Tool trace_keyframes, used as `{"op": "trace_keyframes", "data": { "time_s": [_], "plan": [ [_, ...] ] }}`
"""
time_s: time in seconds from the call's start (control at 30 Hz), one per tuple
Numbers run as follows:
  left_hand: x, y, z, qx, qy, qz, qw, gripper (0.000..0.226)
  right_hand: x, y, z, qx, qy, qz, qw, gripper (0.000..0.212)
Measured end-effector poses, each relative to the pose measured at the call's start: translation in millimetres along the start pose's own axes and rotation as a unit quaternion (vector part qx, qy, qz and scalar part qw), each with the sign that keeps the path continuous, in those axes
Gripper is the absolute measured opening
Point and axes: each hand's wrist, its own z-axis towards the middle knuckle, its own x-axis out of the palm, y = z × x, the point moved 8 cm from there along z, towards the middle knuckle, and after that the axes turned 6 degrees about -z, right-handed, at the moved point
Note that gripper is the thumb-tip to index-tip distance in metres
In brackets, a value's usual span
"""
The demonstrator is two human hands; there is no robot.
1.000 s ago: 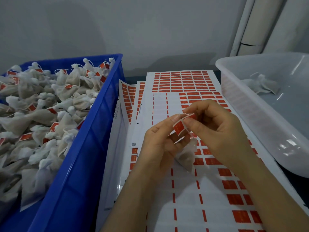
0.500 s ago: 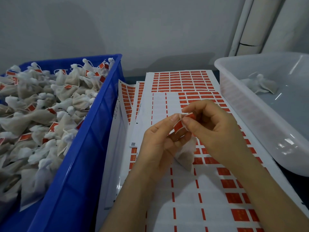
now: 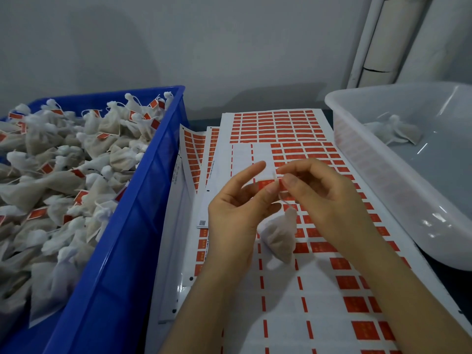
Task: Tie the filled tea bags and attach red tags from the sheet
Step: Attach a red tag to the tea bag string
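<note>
My left hand (image 3: 236, 213) and my right hand (image 3: 321, 198) meet above the sticker sheet (image 3: 283, 297). Between their thumbs and fingertips they pinch a small red tag (image 3: 267, 184) together with a thin white string. From that string a filled tea bag (image 3: 279, 237) hangs down between my hands, just over the sheet. My left index finger sticks out straight. The sheet is white with rows of red tags; many slots near me are bare.
A blue crate (image 3: 122, 249) at left is heaped with several tied, tagged tea bags (image 3: 63, 175). A clear plastic tub (image 3: 398, 190) at right holds a few untagged bags (image 3: 394, 131). More tag sheets (image 3: 194, 154) lie underneath. A grey wall stands behind.
The red tag has gone from tilted and open between my fingers to folded flat over the string. My left index finger has straightened out. The bag hangs a little lower.
</note>
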Motion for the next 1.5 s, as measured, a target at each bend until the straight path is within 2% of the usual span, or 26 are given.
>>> {"op": "trace_keyframes", "data": {
  "time_s": [0.1,0.23,0.4,0.57,0.7,1.0,1.5],
  "plan": [
    [-2.3,-2.3,1.0,0.005,-0.011,-0.014,1.000,0.030,1.0,-0.8,-0.5,0.002,0.002,-0.011,1.000,0.006],
    [-0.3,-6.3,-1.6,0.035,-0.010,0.008,0.999,0.026,-1.8,-3.3,-0.3,0.023,-0.017,0.001,1.000,0.011],
    [-1.6,-9.2,-1.5,0.053,-0.019,-0.005,0.998,0.031,-2.2,-4.1,-1.0,0.031,-0.031,0.026,0.999,0.012],
    [-6.9,-7.3,-1.2,0.045,-0.050,-0.025,0.997,0.035,1.5,1.5,-2.6,0.007,-0.026,0.020,0.999,0.010],
    [-13.1,-2.7,0.1,0.030,-0.083,-0.020,0.996,0.024,2.5,3.4,-3.4,-0.007,-0.026,0.026,0.999,0.010],
    [-5.9,1.6,-3.8,0.017,-0.042,0.021,0.999,0.026,3.1,4.3,-3.8,-0.017,-0.023,0.020,0.999,0.012],
    [-4.9,2.4,-5.3,-0.002,-0.044,0.021,0.999,0.032,2.1,5.1,-3.9,-0.028,-0.022,0.000,0.999,0.014]
  ]
}}
